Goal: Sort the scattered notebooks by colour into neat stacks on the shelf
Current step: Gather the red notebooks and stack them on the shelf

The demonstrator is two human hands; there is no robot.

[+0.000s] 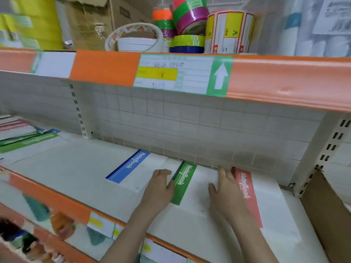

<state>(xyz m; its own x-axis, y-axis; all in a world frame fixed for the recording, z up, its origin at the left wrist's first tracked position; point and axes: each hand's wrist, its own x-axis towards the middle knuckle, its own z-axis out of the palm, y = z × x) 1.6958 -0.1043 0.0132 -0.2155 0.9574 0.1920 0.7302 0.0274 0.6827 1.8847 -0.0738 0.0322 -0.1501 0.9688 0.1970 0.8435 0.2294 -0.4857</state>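
Green notebook [183,184], white-covered with a green spine band, lying flat on the white shelf [76,179] near its back wall, long axis running from the front lip toward the rear and canted slightly right at the far end. Both hands bracket it. The left hand [159,188] sits at the banded left edge, its fingers curled against that edge in what looks like a light hold; whether the thumb goes beneath the cover cannot be told. The right hand [227,190] lies on the white cover toward the right edge, fingers extended and spread, pressing and not clasping. The notebook thus lies between the two hands, and the left is the nearer to the spine. Just right, touching or slightly overlapped under the right hand, lies the red notebook [247,194] on a parallel axis; the blue notebook [131,168] lies to the left, close by, canted more steeply. A further pile of notebooks [24,137], green and pink bands showing, occupies the far left of the shelf. Above, an orange-fronted upper shelf [284,80] carries rolls of tape [190,21].
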